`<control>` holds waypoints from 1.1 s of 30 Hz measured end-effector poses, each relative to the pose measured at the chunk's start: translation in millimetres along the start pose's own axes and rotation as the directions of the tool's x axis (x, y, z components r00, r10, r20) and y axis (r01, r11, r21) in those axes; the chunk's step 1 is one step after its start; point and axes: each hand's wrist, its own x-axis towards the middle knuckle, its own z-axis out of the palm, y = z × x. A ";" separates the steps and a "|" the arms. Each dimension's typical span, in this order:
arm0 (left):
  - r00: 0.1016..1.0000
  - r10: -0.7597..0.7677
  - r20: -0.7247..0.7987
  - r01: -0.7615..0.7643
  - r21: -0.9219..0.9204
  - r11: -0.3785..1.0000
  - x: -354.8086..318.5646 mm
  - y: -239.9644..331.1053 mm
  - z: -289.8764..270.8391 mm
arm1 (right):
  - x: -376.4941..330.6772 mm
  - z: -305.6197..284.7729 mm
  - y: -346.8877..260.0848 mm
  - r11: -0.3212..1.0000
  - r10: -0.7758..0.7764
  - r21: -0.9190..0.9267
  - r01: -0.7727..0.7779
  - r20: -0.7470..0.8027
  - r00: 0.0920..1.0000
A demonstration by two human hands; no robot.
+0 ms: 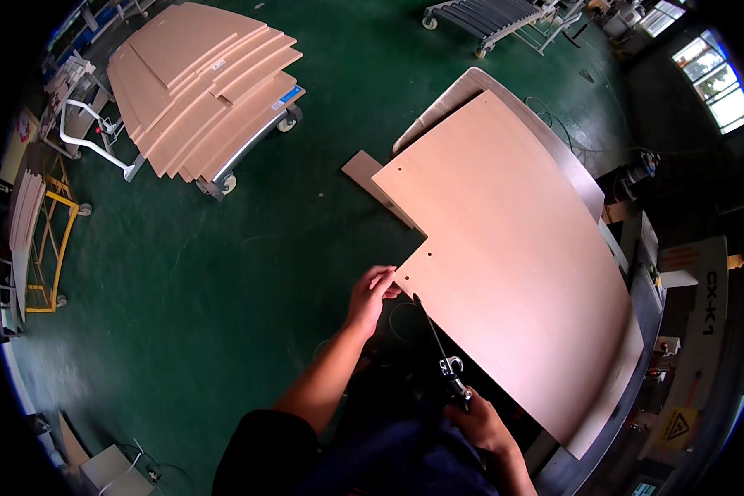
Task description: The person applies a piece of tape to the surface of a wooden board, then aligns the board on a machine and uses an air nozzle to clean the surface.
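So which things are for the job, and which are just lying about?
Seem to be in use:
tan panel, left hand at its corner
long-nozzled tool, in the right hand

Probably just around:
stacked boards
yellow rack
roller stand

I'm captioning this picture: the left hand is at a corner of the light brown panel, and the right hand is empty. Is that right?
Not quite: the right hand isn't empty. The head view shows it holding a long-nosed metal tool. The left hand is indeed at a corner of the light brown panel.
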 end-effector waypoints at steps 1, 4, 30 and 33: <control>1.000 0.025 0.008 -0.025 0.033 0.999 0.6 -0.1 -0.6 | 0.7 -0.2 1.8 1.000 -0.001 0.027 0.001 0.000 1.000; 0.997 0.076 0.004 -0.076 0.063 0.995 -1.3 3.3 1.9 | 0.0 0.6 4.2 0.996 -0.008 0.086 0.008 0.000 1.000; 0.986 0.016 0.166 -0.062 0.279 0.958 35.3 24.5 22.8 | 3.1 -12.2 -20.5 0.999 0.027 0.025 -0.025 -0.085 0.996; 0.979 -0.010 0.202 -0.059 0.333 0.941 43.8 22.5 18.3 | 0.7 -10.2 -16.4 0.999 0.014 0.045 -0.009 -0.103 0.995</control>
